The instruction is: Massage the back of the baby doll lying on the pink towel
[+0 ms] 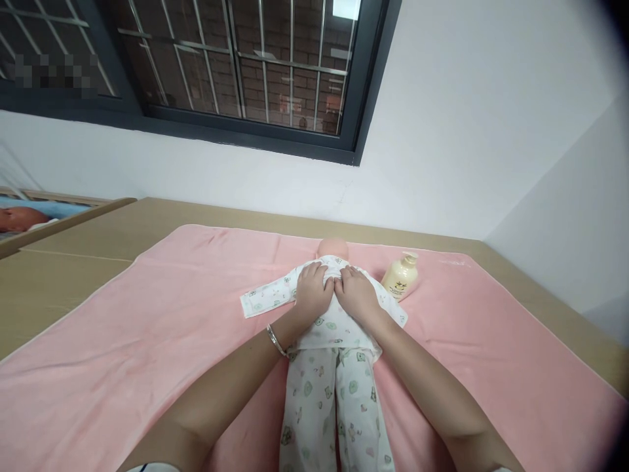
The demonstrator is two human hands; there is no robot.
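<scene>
A baby doll (333,249) in white printed pyjamas (324,387) lies on a pink towel (147,341), head away from me. My left hand (313,288) rests flat on the doll's upper body, fingers toward the collar, with a silver bangle on the wrist. Beside it, touching, my right hand (358,293) lies flat on the other half of the chest. Both hands press on the top's cloth and hold nothing. A cream lotion bottle (400,276) with a pump lies tilted just right of the doll's shoulder.
The towel covers a tan table (73,255) set against a white wall under a barred dark window (236,65). At far left is a wooden cot (59,213) with another doll in it. A wall corner stands at the right.
</scene>
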